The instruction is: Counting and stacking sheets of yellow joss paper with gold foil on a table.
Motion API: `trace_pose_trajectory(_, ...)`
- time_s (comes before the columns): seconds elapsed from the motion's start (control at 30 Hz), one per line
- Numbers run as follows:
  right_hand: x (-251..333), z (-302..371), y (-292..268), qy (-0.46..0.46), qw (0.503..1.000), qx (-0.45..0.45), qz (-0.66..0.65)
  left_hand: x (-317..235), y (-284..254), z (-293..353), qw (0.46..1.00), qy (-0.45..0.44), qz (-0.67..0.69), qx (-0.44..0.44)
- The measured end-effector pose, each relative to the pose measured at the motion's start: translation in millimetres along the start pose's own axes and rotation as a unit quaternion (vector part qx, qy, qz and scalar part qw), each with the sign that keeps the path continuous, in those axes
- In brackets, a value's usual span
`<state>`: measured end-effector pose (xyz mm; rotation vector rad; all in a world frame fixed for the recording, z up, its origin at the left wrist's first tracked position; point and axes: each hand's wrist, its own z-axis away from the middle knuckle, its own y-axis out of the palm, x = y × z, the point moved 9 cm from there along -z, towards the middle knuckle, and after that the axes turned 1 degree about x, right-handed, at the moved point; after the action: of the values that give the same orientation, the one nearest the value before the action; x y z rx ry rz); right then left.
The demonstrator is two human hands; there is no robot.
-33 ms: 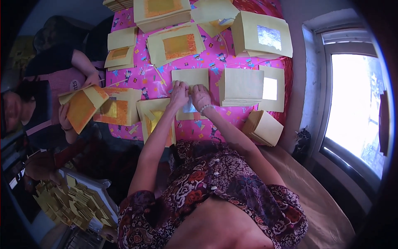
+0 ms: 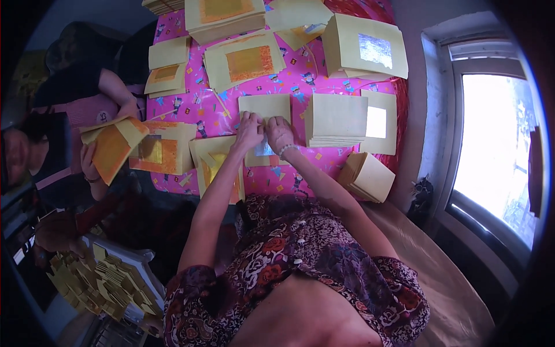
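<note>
Evidently our bare left hand (image 2: pixel 251 130) and bare right hand (image 2: pixel 280 134) rest side by side, fingers bent, across the middle of a silver-patched, pale-yellow rectangular paper sheet (image 2: pixel 265 104). Whether they pinch it, we cannot tell. Its long axis seems to run away from us; our right hand is nearer the thick, pale-yellow paper stack (image 2: pixel 338 118) rightward, just beside the sheet.

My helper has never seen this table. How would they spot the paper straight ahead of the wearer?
On the pink cloth, find the stack right of the braceleted right hand. Left of it lies a pale paper, its silver patch partly showing. Unlike its neighbours, it has that hand and the left hand on it.
</note>
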<state>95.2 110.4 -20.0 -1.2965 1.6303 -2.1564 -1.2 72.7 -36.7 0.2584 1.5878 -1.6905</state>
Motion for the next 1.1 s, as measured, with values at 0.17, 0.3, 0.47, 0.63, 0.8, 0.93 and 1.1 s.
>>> trace_pose_trajectory(0.17, -8.8, 0.6, -4.7, 0.018, 0.996, -0.025, -0.089, -0.7, 2.5, -3.2, 0.999, 0.026, 0.009, 0.029)
trace_pose_trajectory(0.3, -30.5, 7.6, -11.2, 0.11, 0.978, -0.08, -0.159, 6.4, 4.8, -4.3, 0.998, -0.039, -0.002, 0.053)
trace_pose_trajectory(0.47, -49.9, 7.0, -3.0, 0.137, 0.972, -0.063, -0.178, 2.7, 5.5, -5.5, 0.996, -0.054, -0.01, 0.064)
trace_pose_trajectory(0.63, -44.7, 11.4, -8.9, 0.092, 0.98, -0.067, -0.161, 11.0, 10.7, -5.3, 0.995, -0.062, 0.007, 0.077)
trace_pose_trajectory(0.8, -49.0, 1.6, -4.1, 0.121, 0.986, -0.015, -0.117, 7.1, 10.5, -8.2, 0.997, -0.042, 0.008, 0.068)
trace_pose_trajectory(0.93, -39.3, -5.7, 2.8, 0.12, 0.988, 0.057, -0.08, 7.7, 11.3, -7.2, 0.998, -0.034, 0.003, 0.059)
trace_pose_trajectory(1.1, -32.9, -11.4, 7.8, 0.068, 0.995, 0.073, -0.032, 5.0, 9.4, -11.6, 0.998, -0.014, -0.001, 0.058)
